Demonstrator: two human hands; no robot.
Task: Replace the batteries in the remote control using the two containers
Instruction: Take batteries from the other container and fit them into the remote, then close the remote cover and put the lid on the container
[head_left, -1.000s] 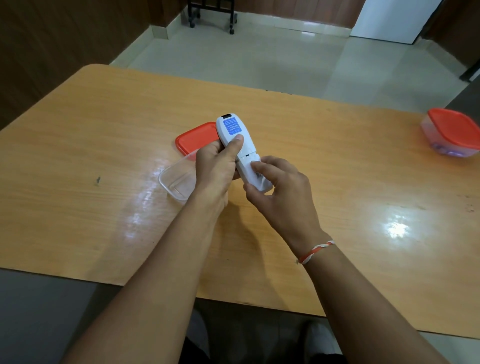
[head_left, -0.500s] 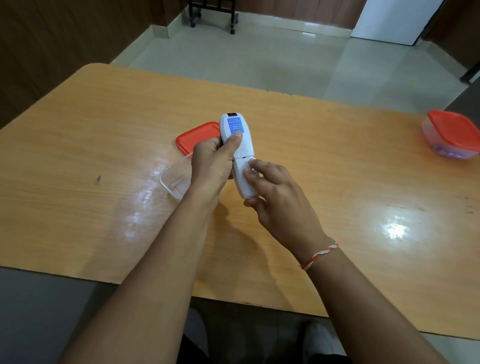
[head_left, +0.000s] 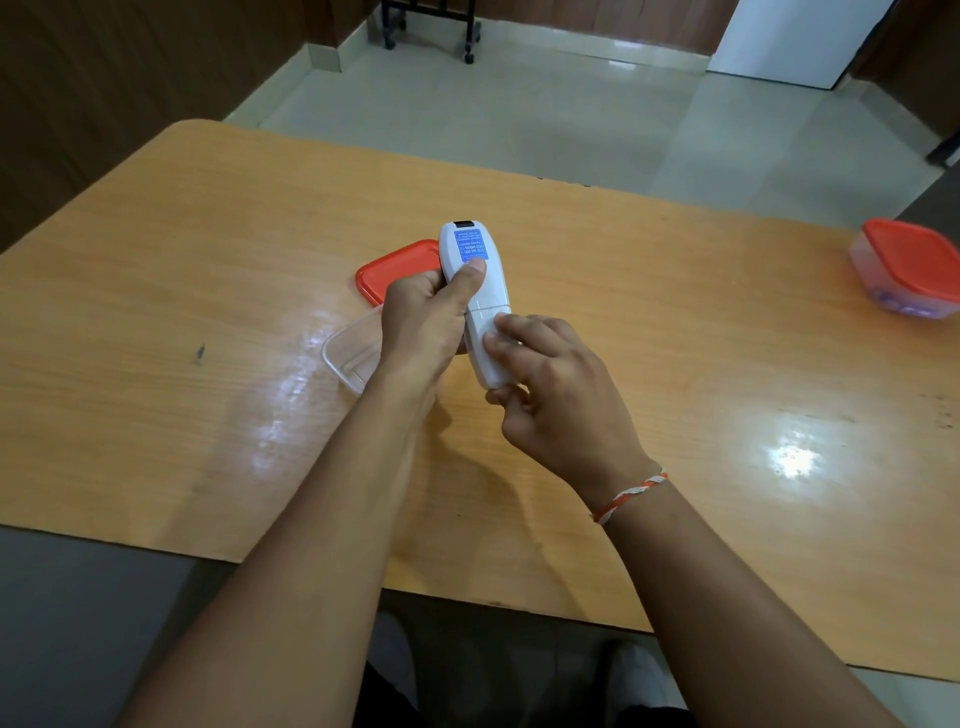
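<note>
Head view: white remote control (head_left: 475, 291), back side up with a blue sticker, is held above the wooden table (head_left: 675, 338). Left hand (head_left: 423, 325) grips its middle, thumb pressed on the back. Right hand (head_left: 550, 387) pinches its near end. Just left of the remote lie an open clear container (head_left: 348, 358) and a red lid (head_left: 395, 270). Far right of it stands a red-lidded container (head_left: 906, 275).

Single head-worn wide-angle view, angled forward and down from close above wooden table (head_left: 156, 322); forearms entering from bottom edge, tiled floor (head_left: 519, 104) across upper frame.
</note>
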